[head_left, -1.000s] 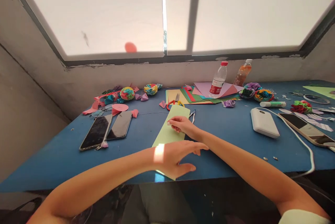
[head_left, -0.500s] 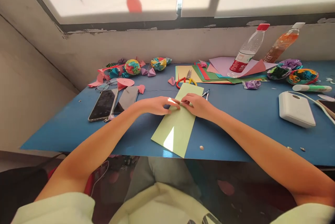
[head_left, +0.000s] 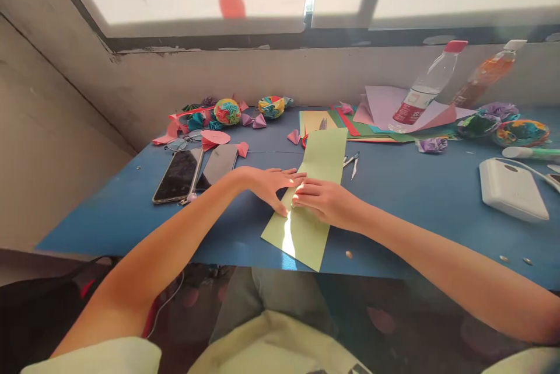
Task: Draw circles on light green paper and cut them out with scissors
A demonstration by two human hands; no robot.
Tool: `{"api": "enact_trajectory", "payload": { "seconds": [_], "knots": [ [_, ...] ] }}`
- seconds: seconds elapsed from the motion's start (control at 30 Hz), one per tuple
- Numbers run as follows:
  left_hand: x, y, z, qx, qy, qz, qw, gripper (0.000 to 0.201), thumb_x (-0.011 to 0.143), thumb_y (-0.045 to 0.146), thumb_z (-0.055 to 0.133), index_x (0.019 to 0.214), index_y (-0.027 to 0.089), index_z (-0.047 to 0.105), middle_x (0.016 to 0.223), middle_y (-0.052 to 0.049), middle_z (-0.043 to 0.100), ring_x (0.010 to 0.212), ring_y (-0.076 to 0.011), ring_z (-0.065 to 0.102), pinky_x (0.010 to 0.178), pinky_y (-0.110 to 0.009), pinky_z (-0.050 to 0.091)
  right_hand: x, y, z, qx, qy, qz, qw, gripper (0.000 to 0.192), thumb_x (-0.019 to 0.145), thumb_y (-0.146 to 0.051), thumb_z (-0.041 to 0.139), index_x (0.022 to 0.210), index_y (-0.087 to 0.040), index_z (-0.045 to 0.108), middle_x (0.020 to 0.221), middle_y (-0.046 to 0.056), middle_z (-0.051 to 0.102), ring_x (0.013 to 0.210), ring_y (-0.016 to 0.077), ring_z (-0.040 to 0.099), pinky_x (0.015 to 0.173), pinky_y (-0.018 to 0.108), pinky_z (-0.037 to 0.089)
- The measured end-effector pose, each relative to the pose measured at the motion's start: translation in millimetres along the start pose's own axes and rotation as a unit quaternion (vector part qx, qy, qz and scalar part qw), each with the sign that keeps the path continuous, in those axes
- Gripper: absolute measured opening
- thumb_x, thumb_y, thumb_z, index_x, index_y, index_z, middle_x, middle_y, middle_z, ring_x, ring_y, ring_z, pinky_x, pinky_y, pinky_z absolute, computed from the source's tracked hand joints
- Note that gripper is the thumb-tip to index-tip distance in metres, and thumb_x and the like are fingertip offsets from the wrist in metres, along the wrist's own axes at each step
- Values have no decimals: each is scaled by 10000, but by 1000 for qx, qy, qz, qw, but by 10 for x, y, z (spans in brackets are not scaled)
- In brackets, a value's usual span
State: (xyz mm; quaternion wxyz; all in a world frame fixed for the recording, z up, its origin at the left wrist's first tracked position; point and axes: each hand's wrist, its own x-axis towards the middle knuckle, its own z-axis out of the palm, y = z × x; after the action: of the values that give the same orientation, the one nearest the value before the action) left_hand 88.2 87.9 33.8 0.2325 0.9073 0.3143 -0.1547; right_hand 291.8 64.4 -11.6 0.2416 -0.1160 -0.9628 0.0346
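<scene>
Pressing green strip (head_left: 314, 187) flat on worktop (head_left: 406, 199), left hand (head_left: 271, 184) and right hand (head_left: 321, 202) released, grasping nothing; risking skewing if sliding.

A blue table (head_left: 394, 205) stood against the wall under the window. On it lay a long light-green paper strip (head_left: 312, 199) near the front edge, 2 phones (head_left: 195, 171) side by side to the left, glasses (head_left: 179, 143) behind them, paper balls (head_left: 227, 111) and scraps at the back, a stack of coloured sheets (head_left: 350, 126), 2 bottles (head_left: 420, 97) and a white power bank (head_left: 511, 190) to the right.
</scene>
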Motion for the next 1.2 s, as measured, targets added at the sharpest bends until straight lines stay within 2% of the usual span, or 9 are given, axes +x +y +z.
{"api": "enact_trajectory", "payload": {
  "seconds": [0.1, 0.2, 0.37, 0.5, 0.63, 0.8, 1.03, 1.13, 1.2],
  "knots": [
    [4, 15, -4, 8, -9, 10, 1000, 997, 656, 565, 635, 1462, 233, 152, 1543, -46, 2, 1405, -296, -26, 1122, -478, 49, 30, -37, 75, -16, -12, -25, 999, 294, 895, -79, 350, 910, -172, 629, 892, 77, 645, 948, 190, 555, 805, 332, 472],
    [20, 10, -11, 21, -41, 14, 999, 1096, 613, 590, 653, 1471, 218, 80, 1538, -50, -69, 1395, -304, -90, 1119, -487, 19, 90, -72, 117, -50, -32, -48, 997, 297, 886, -59, 344, 933, -151, 622, 895, 80, 640, 848, 183, 554, 750, 335, 469],
    [42, 2, -25, 36, -60, 4, 998, 1176, 605, 615, 635, 1469, 170, -28, 1532, -59, -108, 1394, -280, -122, 1123, -459, 1, 186, -158, 134, -172, -107, -50, 978, 313, 892, -55, 336, 868, -133, 637, 849, 87, 624, 788, 198, 558, 680, 323, 451],
    [33, 12, -40, 28, -74, -9, 997, 1207, 590, 623, 636, 1462, 196, -80, 1525, -25, -139, 1390, -291, -132, 1119, -485, -2, 165, -177, 150, -214, -142, -36, 966, 284, 874, -38, 381, 858, -114, 654, 857, 104, 623, 785, 197, 563, 683, 324, 449],
    [13, 41, -54, 25, -75, -19, 997, 1199, 602, 620, 628, 1462, 183, -83, 1526, -21, -130, 1390, -287, -134, 1121, -480, -4, 93, -184, 116, -224, -169, -31, 959, 224, 853, -35, 450, 845, -76, 671, 851, 132, 618, 885, 223, 551, 750, 340, 444],
    [18, 55, -56, 35, -70, -19, 997, 1197, 613, 625, 617, 1461, 157, -85, 1526, -42, -123, 1392, -284, -123, 1121, -474, 1, -6, -236, 46, -219, -214, 21, 952, 193, 810, -11, 509, 771, -89, 681, 857, 141, 606, 849, 222, 525, 698, 323, 419],
    [27, 56, -59, 38, -72, -19, 997, 1224, 589, 651, 611, 1457, 168, -105, 1524, -26, -133, 1394, -284, -121, 1123, -472, 7, -181, -428, -169, -230, -224, 59, 945, 161, 782, -20, 523, 760, -89, 666, 781, 124, 582, 762, 212, 500, 623, 317, 381],
    [27, 78, -31, 41, -67, -30, 996, 1197, 610, 664, 582, 1457, 180, -112, 1520, -13, -142, 1394, -281, -129, 1121, -484, 0, -117, -407, -295, -180, -228, 59, 955, 146, 751, -24, 555, 826, -97, 657, 790, 101, 600, 750, 199, 516, 643, 308, 385],
    [25, 85, -4, 39, -56, -34, 997, 1167, 627, 668, 562, 1457, 196, -110, 1518, -3, -149, 1393, -276, -138, 1118, -491, -13, -15, -351, -324, -148, -201, 86, 965, 154, 794, -44, 523, 859, -109, 646, 801, 94, 614, 762, 192, 536, 651, 295, 384]
  ]
}}
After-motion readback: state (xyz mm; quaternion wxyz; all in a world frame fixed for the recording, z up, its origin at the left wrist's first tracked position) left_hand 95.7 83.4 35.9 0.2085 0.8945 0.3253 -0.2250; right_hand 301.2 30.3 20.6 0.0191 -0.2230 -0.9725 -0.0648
